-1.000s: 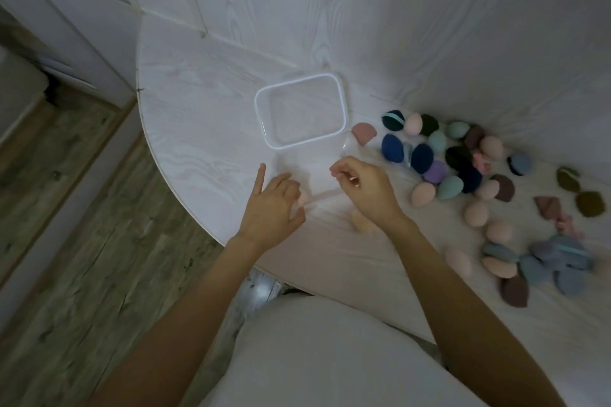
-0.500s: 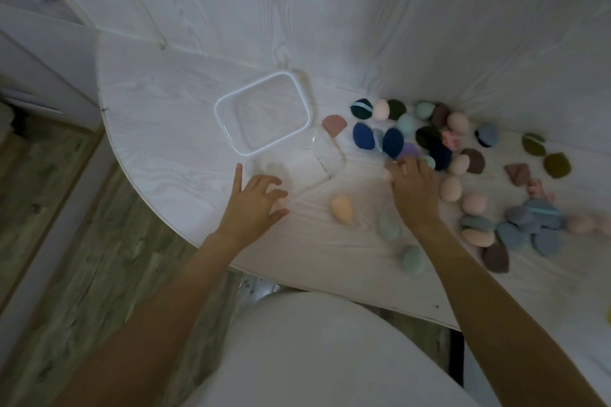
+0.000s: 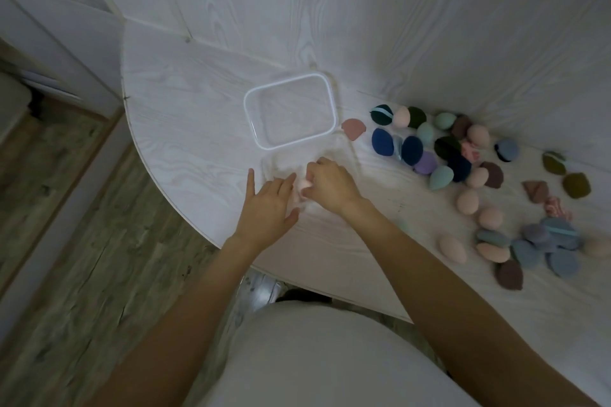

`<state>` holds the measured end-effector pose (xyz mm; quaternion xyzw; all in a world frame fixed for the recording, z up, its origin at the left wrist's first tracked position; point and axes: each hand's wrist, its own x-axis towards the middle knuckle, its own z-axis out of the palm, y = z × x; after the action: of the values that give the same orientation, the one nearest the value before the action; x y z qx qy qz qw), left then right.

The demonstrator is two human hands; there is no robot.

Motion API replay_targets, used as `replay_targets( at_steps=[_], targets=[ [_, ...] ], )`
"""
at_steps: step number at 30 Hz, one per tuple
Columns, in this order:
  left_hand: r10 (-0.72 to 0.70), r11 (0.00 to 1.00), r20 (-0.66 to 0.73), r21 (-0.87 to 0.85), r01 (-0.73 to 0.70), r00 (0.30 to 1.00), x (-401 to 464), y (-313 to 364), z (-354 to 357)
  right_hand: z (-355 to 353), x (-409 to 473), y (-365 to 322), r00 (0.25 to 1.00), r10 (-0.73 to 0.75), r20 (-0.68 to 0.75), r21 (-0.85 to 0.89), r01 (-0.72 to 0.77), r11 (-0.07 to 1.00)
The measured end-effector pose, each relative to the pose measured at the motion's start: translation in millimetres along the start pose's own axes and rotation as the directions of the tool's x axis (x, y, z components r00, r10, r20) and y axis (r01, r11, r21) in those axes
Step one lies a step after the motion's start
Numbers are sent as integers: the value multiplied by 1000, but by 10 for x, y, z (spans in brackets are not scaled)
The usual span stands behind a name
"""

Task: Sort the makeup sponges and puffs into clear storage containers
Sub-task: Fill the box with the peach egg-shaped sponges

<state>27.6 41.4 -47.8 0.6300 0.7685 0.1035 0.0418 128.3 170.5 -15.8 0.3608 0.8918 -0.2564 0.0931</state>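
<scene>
Between the hands, a pink sponge [image 3: 72,188] is pinched by the right hand [image 3: 330,187]; the left hand [image 3: 266,208] lies splayed beside it.

Matt wood-grain table [image 3: 185,129]; clear glossy plastic lid [image 3: 291,109].

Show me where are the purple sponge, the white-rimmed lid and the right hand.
purple sponge [image 3: 425,162]: head view, middle of its visible top.
white-rimmed lid [image 3: 325,82]: head view, far right corner of its rim.
right hand [image 3: 330,185]: head view, back of the hand.
</scene>
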Motion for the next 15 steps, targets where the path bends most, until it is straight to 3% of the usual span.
replay_targets(
  at_steps=[6, 9, 12, 15],
  targets=[
    [3, 998, 6, -61, -3, 1000, 45, 22, 7, 17, 6, 21, 999, -46, 7, -51, 46, 998],
    [10, 995, 6, -96, -9, 1000, 71, 30, 8, -54, -116, 169, 997, -67, -38, 82, 70, 994],
    [19, 993, -1, -114, -19, 1000, 84, 17, 38, -102, -427, 392, 941, 111, -321, 280, -18, 960],
    [54, 988, -20, -143, -56, 998, 104, 40, 50, -21, -733, 660, 890, 314, -330, 259, -235, 937]
  ],
)
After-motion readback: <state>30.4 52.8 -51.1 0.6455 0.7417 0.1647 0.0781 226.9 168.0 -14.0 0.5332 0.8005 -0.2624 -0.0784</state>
